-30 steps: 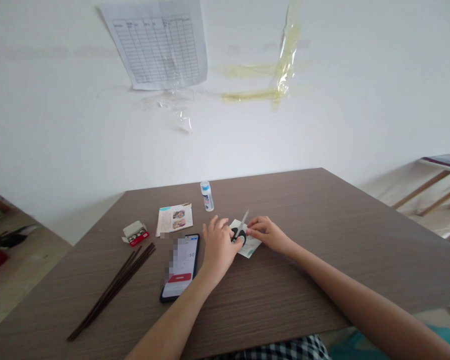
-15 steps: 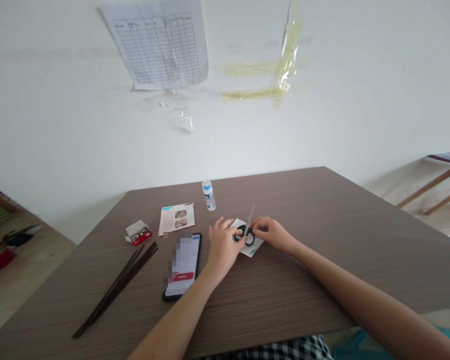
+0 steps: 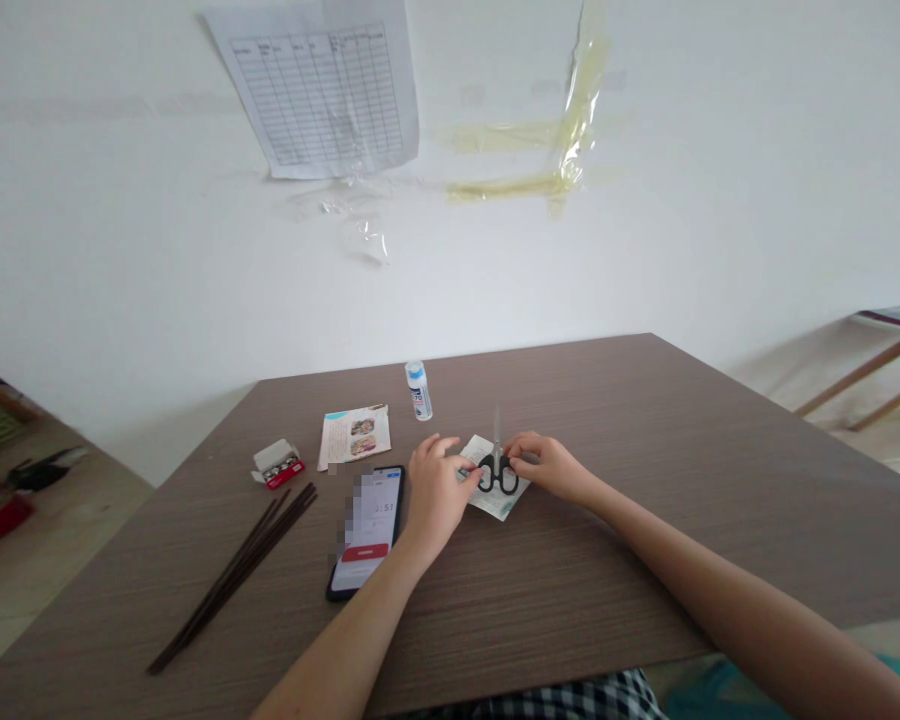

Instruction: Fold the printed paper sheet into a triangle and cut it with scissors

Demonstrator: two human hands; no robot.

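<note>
1. Head view, middle: small scissors (image 3: 498, 470) with black plastic loops and a thin metal blade pointing away from the person. The blade is a bit blurry.
2. The left hand (image 3: 435, 490) has its fingertips closed on the left loop. The right hand (image 3: 547, 466) is pinched on the right loop, fingers curled together. So both hands are clamped on the scissors.
3. The scissors sit right over a little white scrap of paper (image 3: 507, 500) that lies flat on the surface (image 3: 645, 520), a brown wood-grain laminate with fine streaks.
4. Just left of the left hand is a black phone (image 3: 367, 530), a glossy slab with its screen lit and a red bar on it.
5. Further left there's a bundle of long thin dark sticks (image 3: 236, 575) lying diagonally, and a small red-and-white cardboard box (image 3: 277, 465).
6. Behind the phone is a printed leaflet (image 3: 355, 437), and next to that a little white bottle (image 3: 418, 390) with a blue cap, standing upright.
7. On the white wall there's a sheet with a printed grid (image 3: 322, 90), plus yellowed, crinkly strips of tape (image 3: 562, 150).
</note>
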